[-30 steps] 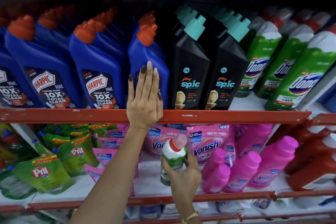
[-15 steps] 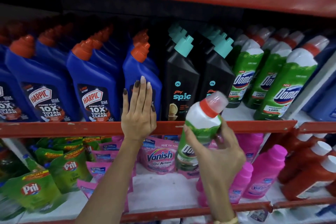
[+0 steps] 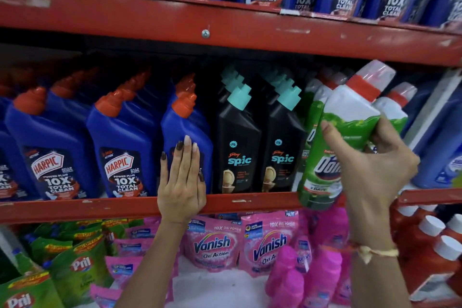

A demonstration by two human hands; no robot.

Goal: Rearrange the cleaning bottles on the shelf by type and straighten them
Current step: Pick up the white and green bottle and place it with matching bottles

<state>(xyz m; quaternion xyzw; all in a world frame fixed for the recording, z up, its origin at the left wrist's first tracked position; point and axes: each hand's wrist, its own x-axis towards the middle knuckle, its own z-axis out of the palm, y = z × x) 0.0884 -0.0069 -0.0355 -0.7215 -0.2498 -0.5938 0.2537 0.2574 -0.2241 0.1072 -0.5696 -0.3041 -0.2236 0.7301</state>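
My right hand (image 3: 370, 167) grips a green Domex bottle (image 3: 332, 142) with a white top and red collar, held tilted in front of the other green Domex bottles (image 3: 395, 107) on the middle shelf. My left hand (image 3: 182, 182) lies flat, fingers together, against the front of a blue Harpic bottle (image 3: 186, 130) and the red shelf edge (image 3: 100, 207). Two rows of black Spic bottles (image 3: 237, 147) with teal caps stand between the Harpic and Domex groups. More blue Harpic bottles (image 3: 125, 142) fill the left of the shelf.
The upper red shelf (image 3: 225, 22) carries more Harpic bottles. Below are green Pril pouches (image 3: 80, 265), pink Vanish pouches (image 3: 215, 245), pink bottles (image 3: 322, 265) and red bottles (image 3: 432, 245) with white caps. Blue bottles (image 3: 445, 147) stand at the far right.
My right hand has lifted the green Domex bottle from the lower shelf up and right to the Domex row. My left hand stayed on the Harpic bottle. The view has tilted upward.
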